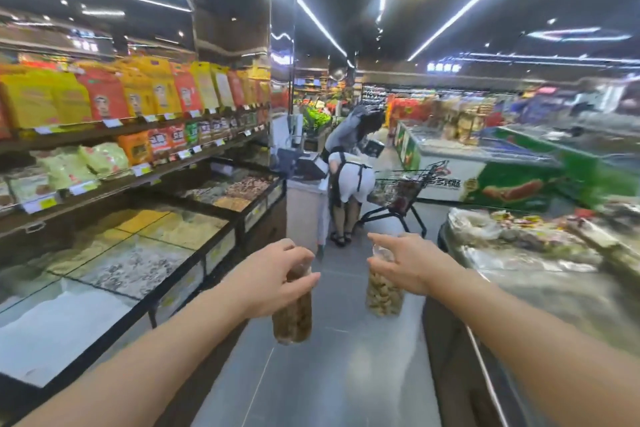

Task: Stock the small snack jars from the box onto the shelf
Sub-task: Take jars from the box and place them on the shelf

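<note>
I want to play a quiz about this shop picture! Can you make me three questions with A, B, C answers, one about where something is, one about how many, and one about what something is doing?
1. Where is the shopping cart?
A. In the aisle ahead
B. On the top shelf
C. In the left hand

2. How many jars are being carried?
A. None
B. Two
C. Five

3. What is the right hand doing?
A. Lying flat and empty
B. Pushing the cart
C. Gripping a jar by its top

Answers:
1 A, it stands on the floor beside two people.
2 B, the left hand holds the dark-filled jar, the right the pale-filled jar.
3 C, its fingers close on the jar's top.
</note>
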`<state>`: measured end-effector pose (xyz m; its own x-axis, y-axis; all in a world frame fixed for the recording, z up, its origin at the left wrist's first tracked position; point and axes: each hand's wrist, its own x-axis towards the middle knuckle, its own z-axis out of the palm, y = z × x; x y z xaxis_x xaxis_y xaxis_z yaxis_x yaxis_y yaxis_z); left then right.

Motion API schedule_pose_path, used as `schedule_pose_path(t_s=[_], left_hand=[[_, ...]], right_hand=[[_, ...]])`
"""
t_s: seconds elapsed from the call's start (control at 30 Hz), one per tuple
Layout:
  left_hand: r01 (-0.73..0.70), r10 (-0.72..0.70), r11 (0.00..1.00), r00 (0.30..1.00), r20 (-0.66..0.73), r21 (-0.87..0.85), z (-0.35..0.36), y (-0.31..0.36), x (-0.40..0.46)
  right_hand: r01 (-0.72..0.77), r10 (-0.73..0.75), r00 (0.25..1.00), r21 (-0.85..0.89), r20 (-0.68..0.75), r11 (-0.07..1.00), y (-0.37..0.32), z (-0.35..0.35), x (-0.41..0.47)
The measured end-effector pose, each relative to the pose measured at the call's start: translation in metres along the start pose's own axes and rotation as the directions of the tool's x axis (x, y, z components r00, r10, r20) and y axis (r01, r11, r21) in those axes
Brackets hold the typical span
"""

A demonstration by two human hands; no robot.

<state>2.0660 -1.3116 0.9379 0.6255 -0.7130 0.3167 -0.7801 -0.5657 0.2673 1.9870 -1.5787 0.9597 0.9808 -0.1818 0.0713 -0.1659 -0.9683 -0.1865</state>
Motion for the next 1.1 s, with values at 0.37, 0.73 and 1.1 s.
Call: schedule_pose_path(t_s=[0.37,0.73,1.1], left_hand=[[-0.247,0.26,0.956,0.963,0.067,-0.158,0.094,0.218,0.121],[-0.589,0.656,0.739,0.74,0.151,-0.327,0.176,0.452,0.189],[-0.794,0.938,0.342,0.316,0.139,-0.503,0.262,0.659,0.204]], right_hand=[[-0.309,0.299,0.949,-0.103,-0.101,0.945,0.216,-0.086,-0.147],[-0.694,0.682,0.719,-0.08,-0.136,0.715,0.351,-0.121,-0.334],[-0.972,0.961,0.218,0.047,-0.17,0.229,0.413,-0.12,-0.492]])
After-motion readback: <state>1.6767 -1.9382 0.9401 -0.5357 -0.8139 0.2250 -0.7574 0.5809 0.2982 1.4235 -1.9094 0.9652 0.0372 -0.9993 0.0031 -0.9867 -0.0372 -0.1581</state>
